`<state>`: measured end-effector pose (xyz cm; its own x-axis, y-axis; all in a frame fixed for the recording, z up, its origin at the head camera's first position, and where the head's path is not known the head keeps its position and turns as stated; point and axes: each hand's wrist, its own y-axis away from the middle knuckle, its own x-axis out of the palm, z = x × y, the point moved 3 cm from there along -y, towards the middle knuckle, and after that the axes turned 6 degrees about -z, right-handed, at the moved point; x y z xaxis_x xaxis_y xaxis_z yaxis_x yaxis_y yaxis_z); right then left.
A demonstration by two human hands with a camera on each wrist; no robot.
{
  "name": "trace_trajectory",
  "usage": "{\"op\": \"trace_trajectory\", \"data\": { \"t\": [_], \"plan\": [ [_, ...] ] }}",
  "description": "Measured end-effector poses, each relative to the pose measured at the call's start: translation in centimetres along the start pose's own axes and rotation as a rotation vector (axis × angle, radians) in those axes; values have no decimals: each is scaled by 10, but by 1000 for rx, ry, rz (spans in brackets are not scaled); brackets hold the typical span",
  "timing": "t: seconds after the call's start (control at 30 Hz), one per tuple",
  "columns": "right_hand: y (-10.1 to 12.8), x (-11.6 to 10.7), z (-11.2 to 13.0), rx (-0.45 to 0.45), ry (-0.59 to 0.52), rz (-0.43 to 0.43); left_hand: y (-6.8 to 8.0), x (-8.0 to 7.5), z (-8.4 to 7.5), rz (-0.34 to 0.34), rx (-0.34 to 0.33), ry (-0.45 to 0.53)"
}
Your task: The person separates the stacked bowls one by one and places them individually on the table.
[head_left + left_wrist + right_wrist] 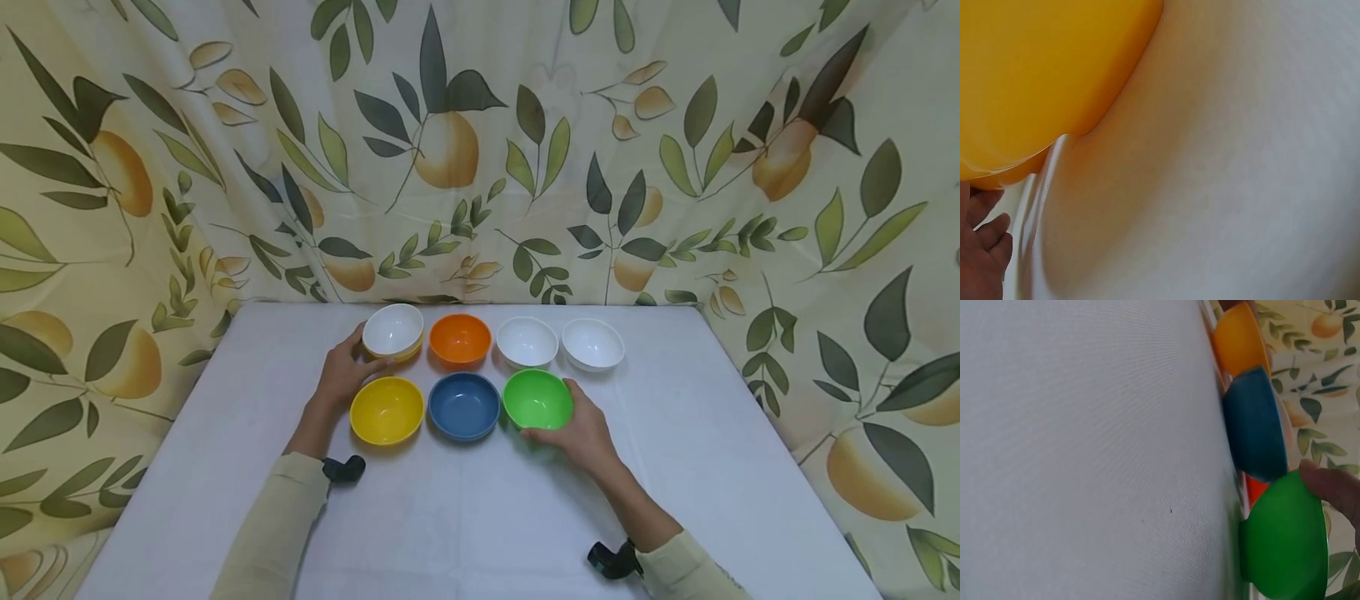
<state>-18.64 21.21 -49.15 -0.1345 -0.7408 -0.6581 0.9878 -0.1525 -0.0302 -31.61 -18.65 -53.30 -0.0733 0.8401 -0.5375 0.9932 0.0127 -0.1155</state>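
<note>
My left hand (342,369) grips a stacked pair at the back left: a white bowl (392,330) sits in a yellow bowl (405,356), whose side shows beneath it. The right hand (587,431) holds a green bowl (537,400) at the front right, thumb and fingers spread around its side. In the right wrist view a finger lies on the rim of this green bowl (1286,540). Just in front of the left hand stands another yellow bowl (387,411), which fills the upper left of the left wrist view. Beside the green bowl is a blue bowl (464,406).
An orange bowl (461,340) and two white bowls, one in the middle (527,340) and one at the right end (593,343), continue the back row. The white-covered table (465,517) ends at a fruit-patterned curtain (450,233).
</note>
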Motion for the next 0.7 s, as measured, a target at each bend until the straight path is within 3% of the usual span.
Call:
{"op": "trace_trajectory", "data": {
  "t": [0.7],
  "plan": [
    [3,-4,-2,-14,14,1,0,0,-2,0,1,-9]
  ]
}}
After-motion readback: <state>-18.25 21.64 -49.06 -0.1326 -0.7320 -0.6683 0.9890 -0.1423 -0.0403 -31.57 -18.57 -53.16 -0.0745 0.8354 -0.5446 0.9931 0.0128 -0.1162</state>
